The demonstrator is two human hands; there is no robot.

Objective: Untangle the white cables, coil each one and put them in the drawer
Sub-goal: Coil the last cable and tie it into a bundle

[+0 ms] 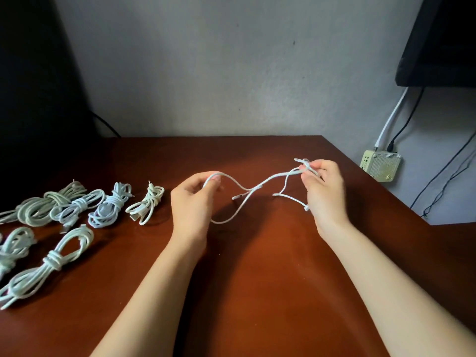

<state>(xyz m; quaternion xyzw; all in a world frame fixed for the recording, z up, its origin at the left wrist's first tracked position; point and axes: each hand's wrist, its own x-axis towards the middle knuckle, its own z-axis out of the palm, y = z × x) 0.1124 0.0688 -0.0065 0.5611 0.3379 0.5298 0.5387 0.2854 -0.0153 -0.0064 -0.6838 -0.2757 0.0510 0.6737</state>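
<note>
Cable (273, 179) hangs slack above the table's (257, 266) middle, strung between both hands: left hand (192, 202) pinches a loop, right hand (325, 191) pinches a bunched end (plugs dangling). Tied coils (77, 210) lie along the left edge.

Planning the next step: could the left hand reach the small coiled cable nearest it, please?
Probably yes: the small coil lies beside the left hand with nothing between, though that hand grips the loose cable.
</note>
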